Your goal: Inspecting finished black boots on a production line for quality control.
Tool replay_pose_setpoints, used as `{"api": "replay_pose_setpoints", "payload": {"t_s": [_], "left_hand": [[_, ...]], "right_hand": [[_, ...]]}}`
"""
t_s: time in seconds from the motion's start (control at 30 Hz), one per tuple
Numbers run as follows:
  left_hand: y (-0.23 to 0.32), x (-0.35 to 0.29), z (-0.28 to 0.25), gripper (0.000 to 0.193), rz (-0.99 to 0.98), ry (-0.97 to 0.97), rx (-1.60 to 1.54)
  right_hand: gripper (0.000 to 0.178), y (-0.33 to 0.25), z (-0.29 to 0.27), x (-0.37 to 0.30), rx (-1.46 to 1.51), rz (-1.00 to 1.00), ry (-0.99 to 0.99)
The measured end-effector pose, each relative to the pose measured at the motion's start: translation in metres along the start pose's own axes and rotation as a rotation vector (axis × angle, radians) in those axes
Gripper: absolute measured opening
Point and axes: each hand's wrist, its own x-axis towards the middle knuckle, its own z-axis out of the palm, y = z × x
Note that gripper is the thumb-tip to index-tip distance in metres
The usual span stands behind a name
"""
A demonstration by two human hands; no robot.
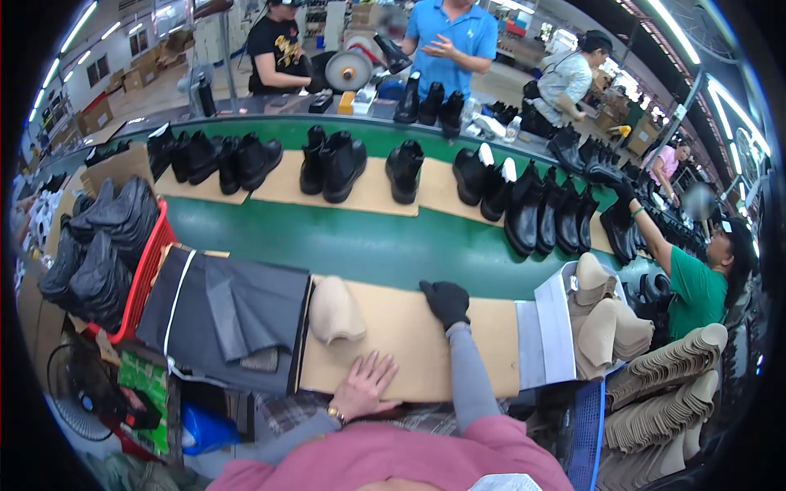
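Note:
My left hand, bare with a watch at the wrist, lies flat with fingers spread on the near edge of a tan cardboard sheet. Wearing a black glove, my right hand rests at the sheet's far edge. Its fingertips are hidden, so I cannot tell how far they are curled; no object shows in it. A curved beige moulded piece sits on the sheet's left end, beyond my left hand and touched by neither hand. Dark grey sheets with a white strap are stacked left of the cardboard.
Black boots stand on cardboard along a green conveyor. A red crate holds dark shaped pieces at left. At right are a white box of beige pieces and a blue basket. A co-worker in green reaches toward boots.

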Motion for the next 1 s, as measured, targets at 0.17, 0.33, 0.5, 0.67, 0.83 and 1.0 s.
{"api": "replay_pose_setpoints", "payload": {"t_s": [0.17,0.33,0.5,0.67,0.83,1.0], "left_hand": [[-0.001,-0.005,0.001,0.077,-0.006,0.051,0.002],[-0.001,-0.006,0.004,0.078,-0.009,0.042,0.013],[-0.001,-0.009,0.009,0.082,-0.006,0.003,0.030],[-0.002,-0.008,0.011,0.083,-0.008,0.025,0.027],[-0.003,-0.015,0.022,0.083,-0.029,0.079,-0.004],[-0.002,-0.015,0.025,0.082,-0.036,0.080,0.003]], "right_hand": [[0.059,-0.008,0.000,0.005,-0.018,-0.013,-0.033],[0.058,-0.010,-0.006,0.002,-0.015,0.000,-0.019],[0.059,-0.010,-0.006,0.001,0.010,0.019,-0.046],[0.056,-0.004,0.004,0.008,-0.071,-0.052,0.022],[0.058,0.005,0.015,0.007,-0.101,-0.157,0.054],[0.063,0.004,0.014,0.011,-0.069,-0.074,0.054]]}}
